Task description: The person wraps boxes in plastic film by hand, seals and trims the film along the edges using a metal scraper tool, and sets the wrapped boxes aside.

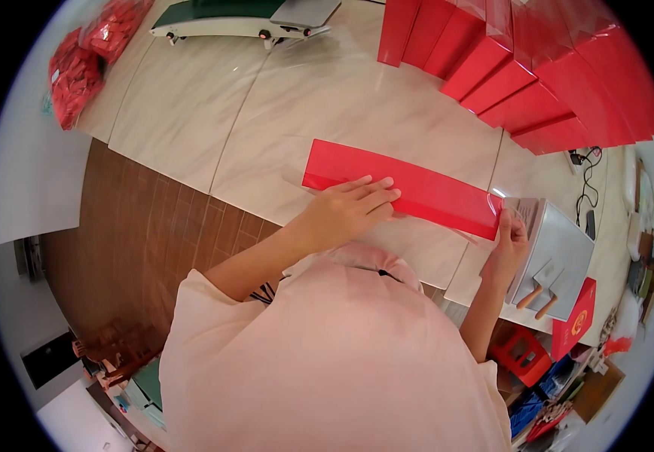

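A long flat red box (410,184) lies slantwise on the marble-patterned table in front of me, with clear film (294,176) sticking out past its left end. My left hand (353,211) rests on the box's near side, left of its middle, fingers stretched out and flat. At the right end, my right hand (513,237) has its fingers pinched together at the box's corner, where the clear film shows. How much film is between those fingers is partly hidden.
Many red boxes (493,68) stand in a row at the back right. A small conveyor-like machine (240,26) sits at the back. Right of me is a grey metal plate (564,245) with two wooden-handled scrapers (542,290). Bags of red items (78,75) lie far left.
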Demonstrator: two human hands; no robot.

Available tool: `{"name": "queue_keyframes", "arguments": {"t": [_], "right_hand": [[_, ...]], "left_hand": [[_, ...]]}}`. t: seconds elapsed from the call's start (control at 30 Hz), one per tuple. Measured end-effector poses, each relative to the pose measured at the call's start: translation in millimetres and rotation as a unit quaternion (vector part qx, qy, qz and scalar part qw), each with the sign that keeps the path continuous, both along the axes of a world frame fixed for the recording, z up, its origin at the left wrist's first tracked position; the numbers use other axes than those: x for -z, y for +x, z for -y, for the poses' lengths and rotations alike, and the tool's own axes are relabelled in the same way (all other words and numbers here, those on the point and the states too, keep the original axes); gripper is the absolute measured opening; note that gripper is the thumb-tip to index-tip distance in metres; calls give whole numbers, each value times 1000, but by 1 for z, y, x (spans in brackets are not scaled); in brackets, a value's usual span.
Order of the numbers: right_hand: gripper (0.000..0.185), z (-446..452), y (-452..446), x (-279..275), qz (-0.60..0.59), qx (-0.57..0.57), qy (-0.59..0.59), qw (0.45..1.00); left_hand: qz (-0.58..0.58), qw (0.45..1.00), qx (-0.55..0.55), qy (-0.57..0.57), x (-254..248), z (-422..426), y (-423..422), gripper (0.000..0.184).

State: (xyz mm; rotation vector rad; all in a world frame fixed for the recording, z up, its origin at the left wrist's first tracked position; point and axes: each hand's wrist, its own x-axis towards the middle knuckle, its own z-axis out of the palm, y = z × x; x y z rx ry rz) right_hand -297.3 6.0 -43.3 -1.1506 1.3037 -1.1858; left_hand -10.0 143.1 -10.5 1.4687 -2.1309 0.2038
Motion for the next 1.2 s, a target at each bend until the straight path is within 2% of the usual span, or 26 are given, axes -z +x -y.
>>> {"name": "queue_keyframes", "arguments": {"t": [0.2,0.27,0.3,0.33,0.37,0.4,0.43,0.47,0.5,0.53,0.6,0.63,0.67,0.73,0.87,0.93,1.0,1.03,1.1,1.17,1.2], "right_hand": [[21,0,-10,-5,-12,-24,18,999],[31,-4,-18,-23,1,-79,35,996],[39,-2,-33,-19,-64,-119,-8,991],[42,-5,-41,-25,-77,-164,-36,983],[49,-6,-56,-30,-114,-230,-78,963],[57,-11,-68,-41,-133,-267,-39,954],[64,-8,-76,-45,-171,-329,-70,926],[69,-16,-70,-62,-242,-331,-72,909],[60,-22,-63,-70,-329,-284,-104,895],[60,-22,-67,-64,-334,-261,-96,901],[32,-17,-70,-46,-395,-255,-243,848],[15,-18,-66,-49,-363,-237,-263,862],[15,-16,-67,-48,-359,-230,-260,867],[13,-10,-69,-45,-358,-203,-328,850],[13,2,-65,-46,-347,-185,-340,854],[17,9,-70,-40,-347,-171,-357,850],[23,15,-64,-46,-339,-26,-308,889],[23,14,-54,-50,-329,-41,-310,891],[28,4,-34,-58,-368,-35,-369,853],[34,-18,4,-61,-352,-143,-425,822],[45,-30,23,-52,-323,-193,-424,824]], "left_hand": [[-26,1000,-14,11,-3,-1,-3,6],[1,1000,-20,3,-2,-2,-2,6],[28,999,-27,-2,1,1,-3,6],[25,999,-26,-23,5,2,-2,9],[35,999,5,13,-1,1,1,10],[28,999,5,29,-9,3,-2,13],[-14,999,-17,47,-5,5,-5,15],[-19,998,-11,54,-11,8,-5,16],[-18,998,-9,63,-17,12,-5,18],[-19,998,16,63,-17,13,-5,18],[-3,997,3,80,-20,13,-2,20],[4,996,7,88,-23,13,-1,21],[12,996,13,89,-24,13,0,21],[-12,994,16,108,-26,14,1,20],[-48,993,15,110,-28,19,6,19],[-131,977,-7,167,-28,23,9,18],[-137,976,-14,166,-31,27,11,18],[-147,975,-8,164,-31,27,11,19],[-160,973,-24,167,-30,26,10,19],[-171,972,-14,159,-28,28,11,20],[-170,972,-22,160,-25,28,12,20]]}}
